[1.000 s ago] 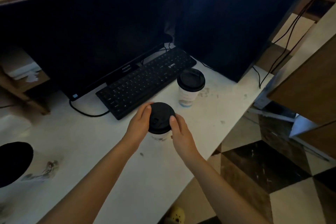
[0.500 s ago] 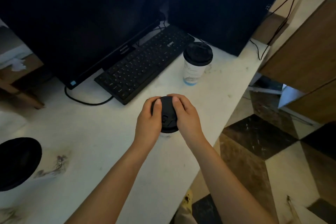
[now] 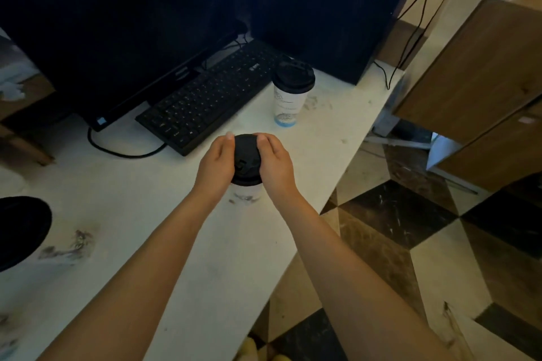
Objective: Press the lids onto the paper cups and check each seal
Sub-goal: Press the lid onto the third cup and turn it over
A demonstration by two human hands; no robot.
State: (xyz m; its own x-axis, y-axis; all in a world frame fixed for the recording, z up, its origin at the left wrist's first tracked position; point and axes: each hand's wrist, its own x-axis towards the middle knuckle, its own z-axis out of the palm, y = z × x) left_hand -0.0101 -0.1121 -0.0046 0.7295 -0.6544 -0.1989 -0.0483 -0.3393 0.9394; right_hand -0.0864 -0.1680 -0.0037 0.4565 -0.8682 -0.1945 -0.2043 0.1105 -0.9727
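Observation:
A white paper cup (image 3: 246,192) stands on the white desk (image 3: 123,214) with a black lid (image 3: 247,160) on top. My left hand (image 3: 215,168) and my right hand (image 3: 274,164) cover the lid from both sides, fingers curled over its far rim, palms on its top. Most of the cup's wall is hidden below the lid and hands. A second white paper cup (image 3: 286,105) with a black lid (image 3: 294,75) stands farther back, by the keyboard's right end, untouched.
A black keyboard (image 3: 211,97) and monitor (image 3: 117,38) sit behind the cups, with a cable looping on the desk. A dark computer tower (image 3: 322,9) is at the back right. A black round object (image 3: 20,231) lies at the left edge. The desk edge runs diagonally right of my hands.
My hands moved from the lid's sides up onto its top, fingers closing over the far rim. The camera has tilted down and nearer.

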